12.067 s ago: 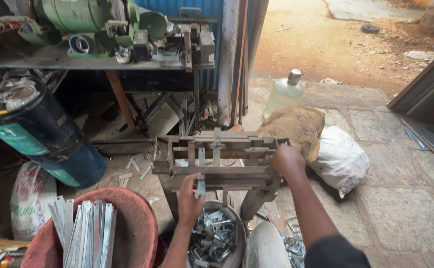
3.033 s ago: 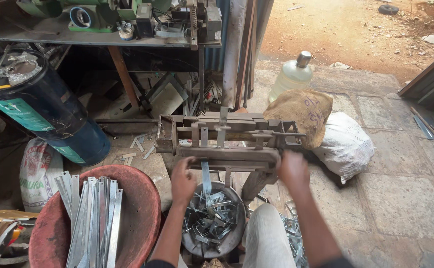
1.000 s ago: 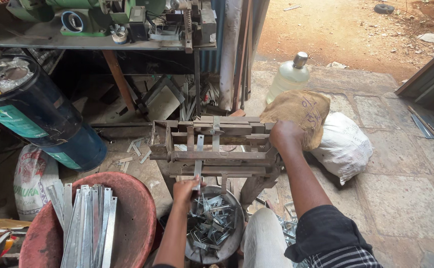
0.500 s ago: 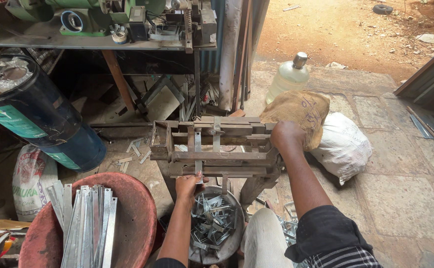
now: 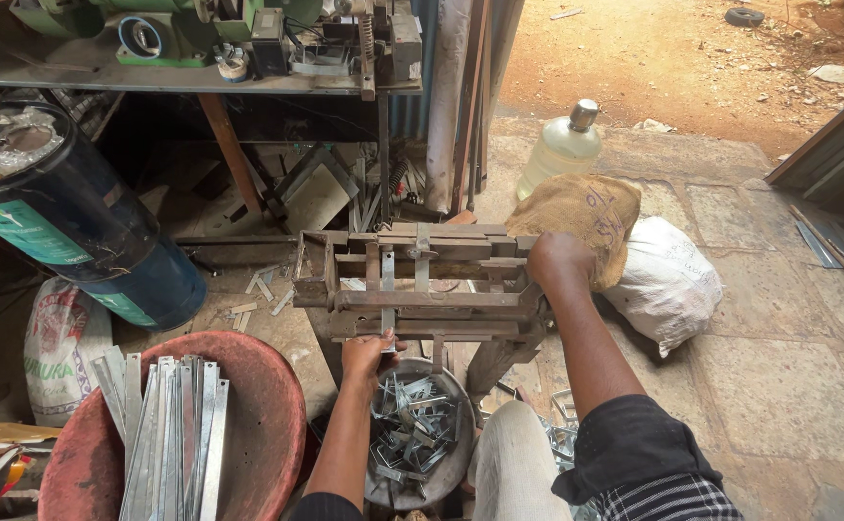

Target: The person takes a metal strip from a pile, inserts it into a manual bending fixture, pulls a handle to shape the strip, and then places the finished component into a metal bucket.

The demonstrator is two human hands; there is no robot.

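A rusty metal bending jig (image 5: 412,289) stands on the floor in front of me. A flat metal strip (image 5: 387,289) is slotted upright through it, and my left hand (image 5: 369,353) grips its lower end at the jig's front edge. At the jig's right end my right hand (image 5: 559,259) is closed over the lever there. Below my left hand sits a round metal bowl (image 5: 451,461) full of bent metal clips.
A red basin (image 5: 268,415) at lower left holds several straight metal strips. A dark blue drum (image 5: 75,222) lies tilted at left. A burlap sack (image 5: 586,217), a white bag (image 5: 668,280) and a plastic bottle (image 5: 562,145) sit right of the jig. A machine bench is behind.
Three seconds ago both hands were low at the jig's front. My right hand rose to the jig's right end, and my left hand moved up from the bowl to the strip.
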